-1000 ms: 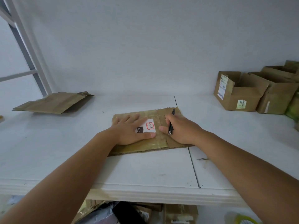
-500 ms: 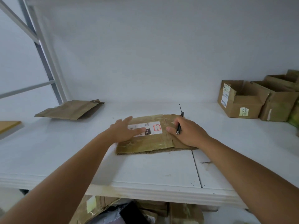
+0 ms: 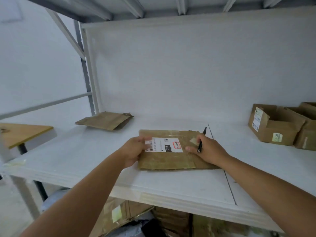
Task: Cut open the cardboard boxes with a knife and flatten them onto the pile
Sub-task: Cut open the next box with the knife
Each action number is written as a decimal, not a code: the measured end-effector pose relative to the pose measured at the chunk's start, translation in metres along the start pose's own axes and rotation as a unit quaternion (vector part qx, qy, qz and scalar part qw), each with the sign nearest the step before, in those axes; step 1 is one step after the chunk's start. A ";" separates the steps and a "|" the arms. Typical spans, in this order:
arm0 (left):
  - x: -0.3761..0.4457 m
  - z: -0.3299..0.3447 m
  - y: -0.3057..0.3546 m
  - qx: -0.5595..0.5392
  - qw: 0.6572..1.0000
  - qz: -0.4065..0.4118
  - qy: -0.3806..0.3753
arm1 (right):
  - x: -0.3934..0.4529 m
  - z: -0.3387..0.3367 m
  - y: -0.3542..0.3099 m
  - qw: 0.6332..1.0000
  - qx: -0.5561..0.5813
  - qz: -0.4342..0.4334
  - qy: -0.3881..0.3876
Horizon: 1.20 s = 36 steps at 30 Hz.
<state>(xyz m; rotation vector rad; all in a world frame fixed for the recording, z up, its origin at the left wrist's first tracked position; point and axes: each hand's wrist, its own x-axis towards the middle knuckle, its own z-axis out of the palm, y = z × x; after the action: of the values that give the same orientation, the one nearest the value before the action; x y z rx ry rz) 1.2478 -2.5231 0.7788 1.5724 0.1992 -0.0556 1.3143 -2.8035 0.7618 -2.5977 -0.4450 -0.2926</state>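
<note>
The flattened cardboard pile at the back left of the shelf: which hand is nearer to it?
Left. The left hand grips the labelled box's left edge, on the pile's side; the right hand, holding the knife, rests on its right end.

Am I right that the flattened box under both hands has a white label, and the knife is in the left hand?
Not quite: the head view shows the knife in the right hand, not the left hand. The rest holds: both hands are on the flattened box, which has a white label.

Two flattened boxes (image 3: 171, 151) (image 3: 104, 120), three open boxes (image 3: 273, 127) (image 3: 306, 134) (image 3: 308, 104), one knife (image 3: 201, 142)
</note>
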 end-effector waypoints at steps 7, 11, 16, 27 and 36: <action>-0.017 -0.078 0.023 -0.133 0.970 0.102 0.174 | 0.013 0.016 -0.066 0.993 0.071 -0.030 0.087; -0.011 -0.126 0.029 -0.195 0.940 0.132 0.248 | 0.018 0.037 -0.102 0.995 0.042 -0.078 0.051; 0.012 -0.157 0.028 -0.219 0.913 0.155 0.307 | 0.021 0.065 -0.128 0.993 0.035 -0.117 0.009; 0.086 -0.183 -0.006 0.277 0.913 0.088 0.288 | 0.048 0.086 -0.128 0.988 0.005 -0.153 -0.027; 0.106 -0.194 0.010 0.564 0.733 0.064 0.374 | 0.068 0.099 -0.122 0.987 -0.005 -0.151 -0.054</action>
<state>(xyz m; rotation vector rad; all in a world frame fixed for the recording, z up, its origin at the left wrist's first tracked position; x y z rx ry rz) 1.3359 -2.3204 0.7740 2.7703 0.8015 0.7186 1.3451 -2.6359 0.7473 -2.5595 -0.8809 -0.2554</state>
